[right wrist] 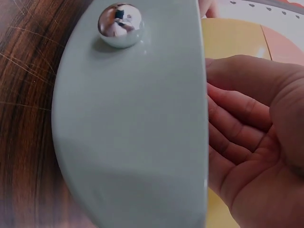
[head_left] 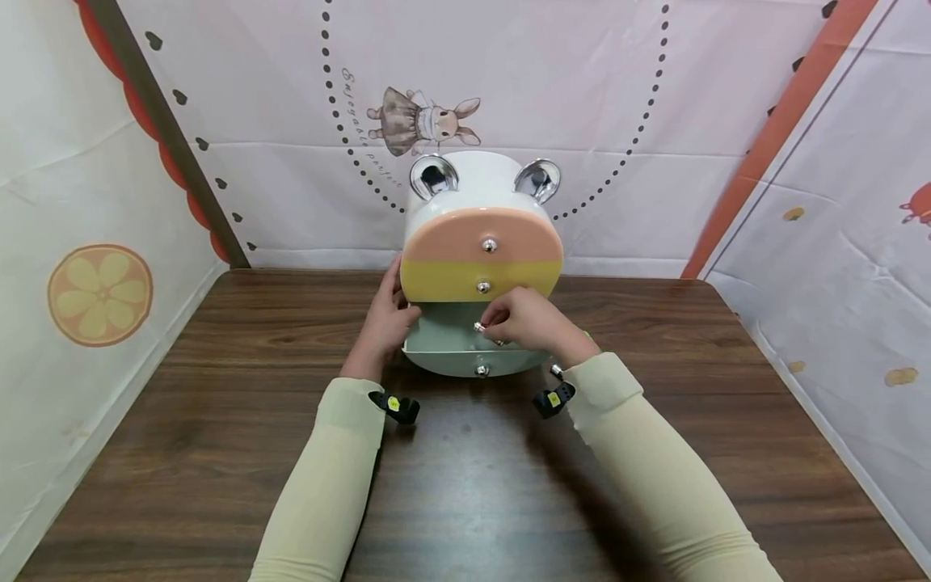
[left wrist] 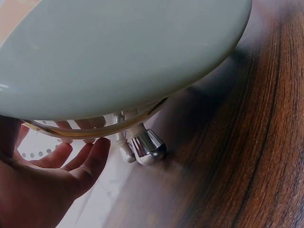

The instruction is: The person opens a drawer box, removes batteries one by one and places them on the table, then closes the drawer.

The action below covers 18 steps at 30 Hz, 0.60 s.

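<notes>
A rounded mini drawer cabinet (head_left: 483, 234) stands on the table, with a white body, a peach and a yellow front, and silver ears and knobs. Its bottom green drawer (left wrist: 123, 52) is pulled out. My left hand (head_left: 387, 323) grips the cabinet's left side, thumb near the drawer's edge and fingers along the side. Over the open drawer, my right hand (head_left: 525, 319) pinches a small shiny silver piece (head_left: 478, 326) between thumb and forefinger; I cannot tell its kind. In the right wrist view the drawer's front (right wrist: 133, 114) hides those fingertips.
The cabinet has silver feet (left wrist: 148, 147) on the dark wood table (head_left: 465, 485). Behind it hangs a printed cloth (head_left: 582, 97) with a rabbit picture, and cloth walls also stand at both sides. Each wrist wears a black strap with a small camera.
</notes>
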### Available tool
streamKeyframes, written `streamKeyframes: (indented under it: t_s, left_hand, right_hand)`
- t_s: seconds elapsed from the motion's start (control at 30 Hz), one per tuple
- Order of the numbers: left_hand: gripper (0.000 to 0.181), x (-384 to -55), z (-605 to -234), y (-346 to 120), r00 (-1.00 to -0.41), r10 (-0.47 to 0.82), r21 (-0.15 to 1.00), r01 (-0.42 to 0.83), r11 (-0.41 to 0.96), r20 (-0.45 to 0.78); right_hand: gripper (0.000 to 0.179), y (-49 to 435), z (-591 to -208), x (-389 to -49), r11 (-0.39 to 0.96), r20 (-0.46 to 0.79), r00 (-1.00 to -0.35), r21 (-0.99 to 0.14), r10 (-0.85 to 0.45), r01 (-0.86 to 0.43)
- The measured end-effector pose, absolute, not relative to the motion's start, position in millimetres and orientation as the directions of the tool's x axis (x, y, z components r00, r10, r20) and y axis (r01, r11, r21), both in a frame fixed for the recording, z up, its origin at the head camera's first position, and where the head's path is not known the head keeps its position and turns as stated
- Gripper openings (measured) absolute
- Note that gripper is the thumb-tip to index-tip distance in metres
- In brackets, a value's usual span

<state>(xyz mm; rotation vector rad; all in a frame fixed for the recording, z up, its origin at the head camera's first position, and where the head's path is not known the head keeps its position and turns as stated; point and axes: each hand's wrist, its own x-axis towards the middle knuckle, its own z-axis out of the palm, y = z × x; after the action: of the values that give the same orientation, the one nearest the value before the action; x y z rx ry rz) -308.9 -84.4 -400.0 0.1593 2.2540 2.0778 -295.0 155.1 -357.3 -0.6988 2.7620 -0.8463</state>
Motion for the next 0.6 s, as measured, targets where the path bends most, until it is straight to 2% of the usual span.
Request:
streamKeyframes:
  t_s: [0.2, 0.6]
  left_hand:
    - [0.098, -308.5, -399.5, -84.7, -0.992, 0.128, 0.997, 0.028, 0.078, 0.018]
    - [0.097, -307.1, -398.0, -84.7, -0.991, 0.135, 0.997, 0.028, 0.078, 0.017]
  right_hand:
    - [0.011, 160.9, -352.7, -291.1, 0.725, -0.051, -0.882, -0.593, -0.469, -0.351]
    - [0.014, 173.8, -346.2, -281.1, 0.736, -0.037, -0.877, -0.561, -0.479, -0.379]
